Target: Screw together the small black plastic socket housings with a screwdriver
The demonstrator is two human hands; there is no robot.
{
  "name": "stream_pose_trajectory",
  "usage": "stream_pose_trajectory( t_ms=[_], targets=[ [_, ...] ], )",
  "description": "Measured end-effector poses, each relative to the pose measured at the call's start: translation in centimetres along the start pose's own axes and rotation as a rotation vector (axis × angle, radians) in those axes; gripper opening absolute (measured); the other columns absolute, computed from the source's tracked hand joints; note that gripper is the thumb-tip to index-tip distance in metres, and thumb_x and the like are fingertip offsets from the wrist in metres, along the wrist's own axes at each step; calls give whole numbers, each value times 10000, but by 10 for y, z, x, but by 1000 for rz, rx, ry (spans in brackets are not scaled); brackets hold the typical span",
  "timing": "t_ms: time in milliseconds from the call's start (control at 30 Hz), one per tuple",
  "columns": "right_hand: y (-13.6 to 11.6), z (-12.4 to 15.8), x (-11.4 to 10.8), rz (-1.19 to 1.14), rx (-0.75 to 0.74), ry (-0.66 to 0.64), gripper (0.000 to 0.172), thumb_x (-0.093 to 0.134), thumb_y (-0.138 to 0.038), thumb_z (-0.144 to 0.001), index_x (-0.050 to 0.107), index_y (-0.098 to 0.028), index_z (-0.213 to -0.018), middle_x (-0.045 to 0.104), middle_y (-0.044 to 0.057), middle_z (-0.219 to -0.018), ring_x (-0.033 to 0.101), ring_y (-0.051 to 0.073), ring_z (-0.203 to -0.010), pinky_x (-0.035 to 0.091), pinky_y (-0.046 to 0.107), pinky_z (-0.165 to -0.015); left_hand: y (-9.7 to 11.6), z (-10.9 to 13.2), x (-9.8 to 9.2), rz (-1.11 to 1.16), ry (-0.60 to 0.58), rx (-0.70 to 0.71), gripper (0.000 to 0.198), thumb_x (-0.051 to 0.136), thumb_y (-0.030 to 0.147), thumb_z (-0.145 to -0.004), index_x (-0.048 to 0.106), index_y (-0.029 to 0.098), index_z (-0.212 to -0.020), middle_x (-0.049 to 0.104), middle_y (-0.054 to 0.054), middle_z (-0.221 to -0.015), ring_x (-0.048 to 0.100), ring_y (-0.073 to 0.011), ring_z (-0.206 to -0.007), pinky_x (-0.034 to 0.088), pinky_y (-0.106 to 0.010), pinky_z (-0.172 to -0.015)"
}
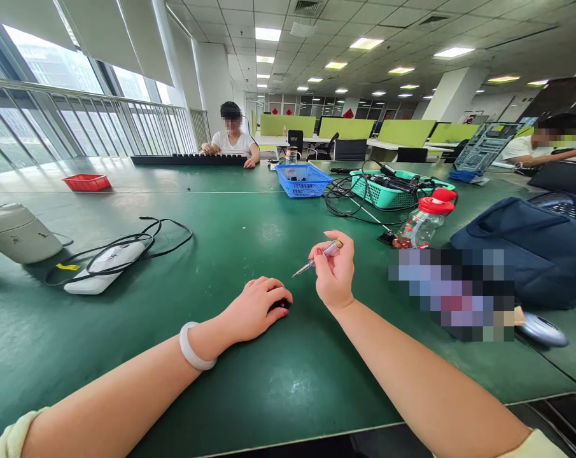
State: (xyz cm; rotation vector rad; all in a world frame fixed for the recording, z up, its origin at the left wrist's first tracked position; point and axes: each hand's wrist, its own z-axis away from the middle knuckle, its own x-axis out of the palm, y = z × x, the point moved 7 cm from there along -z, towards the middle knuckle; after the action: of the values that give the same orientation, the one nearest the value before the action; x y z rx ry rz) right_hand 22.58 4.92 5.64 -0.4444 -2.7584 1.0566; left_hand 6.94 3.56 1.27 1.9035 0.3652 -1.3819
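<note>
My left hand (256,308) rests on the green tabletop (268,381), its fingers curled round a small black object (280,303) that is mostly hidden under the palm. What kind of object it is I cannot make out. Held a little above the table, my right hand (335,270) grips a small screwdriver (319,257) with a clear handle and an amber end. The screwdriver's thin tip points down and left, toward the black object, and stays apart from it.
A blue basket (304,184) and a teal basket (386,197) full of cables stand ahead. To the right are a red-lidded jar (424,222) and a dark blue bag (531,248). A white power bank (106,267) with a black cable lies left. Across the table sits a person (230,140).
</note>
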Motion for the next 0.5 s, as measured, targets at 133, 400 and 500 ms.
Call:
stream_pose_trajectory(
  t_ms=[133,400,500],
  targets=[
    [4,-1,-1,21,8,2,263,491,-236,-888,425,-231,-1143,565,-26,-721,587,147,-653,499,303,-621,6,5,-1,-38,14,-49,227,544,405,-897,601,294,-1087,609,-37,-1085,543,-230,-1016,409,-485,-986],
    [3,1,1,62,4,-27,273,502,-227,-880,424,-228,-1142,585,-23,-720,582,144,-636,504,303,-611,35,63,-3,-7,-107,37,169,531,297,-901,618,296,-1047,611,-35,-1085,547,-202,-1016,424,-401,-987],
    [3,0,1,58,12,-28,270,493,-229,-883,417,-232,-1142,585,-23,-723,588,147,-646,506,304,-611,6,100,-19,-29,-74,-75,189,493,283,-913,628,325,-1038,623,-14,-1126,560,-187,-1057,453,-343,-979]
  ],
)
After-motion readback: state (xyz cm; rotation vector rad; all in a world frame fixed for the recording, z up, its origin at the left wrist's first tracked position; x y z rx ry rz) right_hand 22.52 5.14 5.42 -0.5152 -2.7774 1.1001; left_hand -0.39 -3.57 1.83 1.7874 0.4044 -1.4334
